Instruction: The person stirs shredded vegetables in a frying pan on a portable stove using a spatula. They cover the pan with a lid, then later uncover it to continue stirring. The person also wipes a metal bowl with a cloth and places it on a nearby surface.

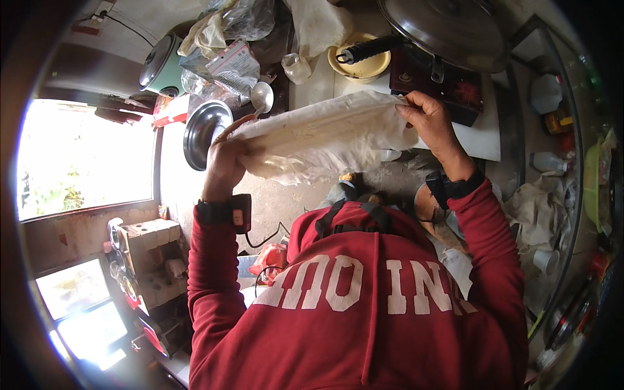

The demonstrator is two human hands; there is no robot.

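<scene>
A thin, whitish cloth (pixel 321 139) with a frayed lower edge is stretched between my two hands in front of my chest. My left hand (pixel 226 158) grips its left end, close to a shiny metal bowl (pixel 209 136) and a metal ladle (pixel 262 95). Thumb and fingers of my right hand (pixel 426 119) pinch the upper right corner. Behind the cloth, part of the white countertop is hidden. Dark bands with small devices sit around both wrists.
A lidded pan (pixel 448 29) rests on a dark red cooker (pixel 438 90), its handle over a yellow basin (pixel 360 58). A green rice cooker (pixel 163 63), plastic bags and a clear cup (pixel 296 68) stand at the back. Shelves with bottles (pixel 548 162) line the right.
</scene>
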